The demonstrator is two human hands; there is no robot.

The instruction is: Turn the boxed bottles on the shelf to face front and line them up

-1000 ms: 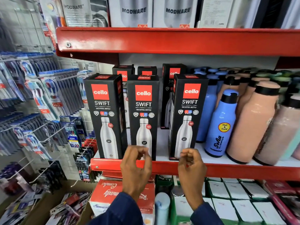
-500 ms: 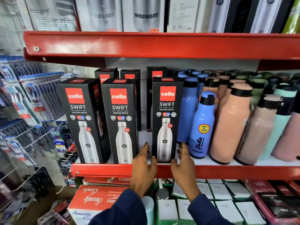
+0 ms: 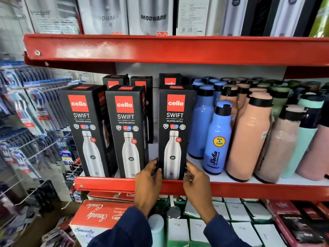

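Three black boxed bottles marked "cello SWIFT" stand at the front of the red shelf [image 3: 110, 184]: a left box [image 3: 85, 129], a middle box [image 3: 127, 130] and a right box [image 3: 174, 131], all with their fronts toward me. My left hand [image 3: 148, 177] grips the right box's lower left edge and my right hand [image 3: 195, 177] grips its lower right edge. A gap separates the right box from the middle box. Three more black boxes [image 3: 170, 80] stand behind, mostly hidden.
Loose blue bottles [image 3: 218, 139], peach bottles [image 3: 249, 138] and pale green ones crowd the shelf right of the boxes. An upper red shelf [image 3: 160, 49] holds grey boxes. Toothbrush packs [image 3: 30, 111] hang at left. White and red cartons [image 3: 96, 216] sit below.
Both hands rose from the shelf's front edge and closed on the lower sides of the right box, which now faces squarely front. The view shifted right.
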